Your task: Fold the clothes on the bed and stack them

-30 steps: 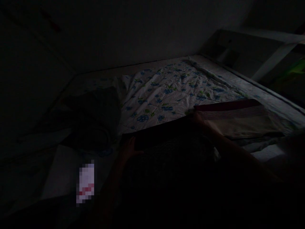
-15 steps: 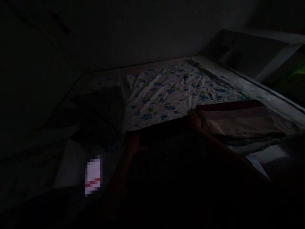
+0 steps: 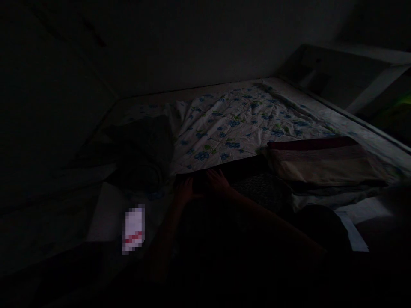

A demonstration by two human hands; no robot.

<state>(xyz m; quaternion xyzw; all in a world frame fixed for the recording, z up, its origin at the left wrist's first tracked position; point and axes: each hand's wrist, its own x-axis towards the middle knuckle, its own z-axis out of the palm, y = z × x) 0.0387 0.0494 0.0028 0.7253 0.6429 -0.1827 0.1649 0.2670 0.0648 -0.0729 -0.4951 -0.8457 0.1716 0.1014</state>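
Dark cloth (image 3: 237,171): long edge running left-right, centre of frame, on bed (image 3: 231,124).
Left hand (image 3: 184,192): at its left end, gripping edge.
Right hand (image 3: 218,179): just beside, flat on cloth, fingers spread; grip unclear.

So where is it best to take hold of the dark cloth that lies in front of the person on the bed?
Probably at its far edge, near the left corner, coming from the near side. The dark cloth lies flat on the flowered sheet, and that straight edge is its clearest part. Both the left hand and the right hand rest there; whether they pinch it, the dim light hides.
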